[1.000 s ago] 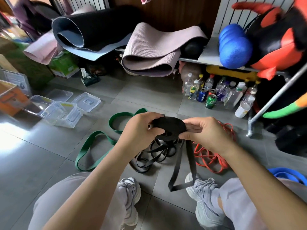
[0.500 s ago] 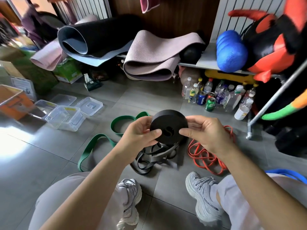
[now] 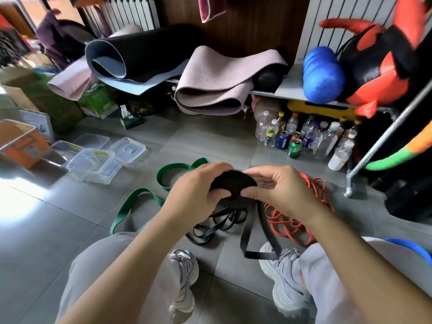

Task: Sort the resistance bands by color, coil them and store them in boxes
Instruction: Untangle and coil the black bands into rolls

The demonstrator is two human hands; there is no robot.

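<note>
As the black coil (image 3: 233, 183) looked nearly wound, its tail (image 3: 246, 232) hung loose.
The left hand (image 3: 196, 195) curled its fingers round the coil's left edge and the right hand (image 3: 280, 190) pinched the right side, holding it in the air above other black bands (image 3: 210, 228) on the floor (image 3: 46, 230), between the green band (image 3: 131, 209) and orange band (image 3: 292, 225); finishing well probably needed steady thumb pressure, the tail fed flat and untwisted.

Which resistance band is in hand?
The coiled black rubber band, gripped by left hand and right hand; the flat green band and thin orange bands lie loose.
</note>
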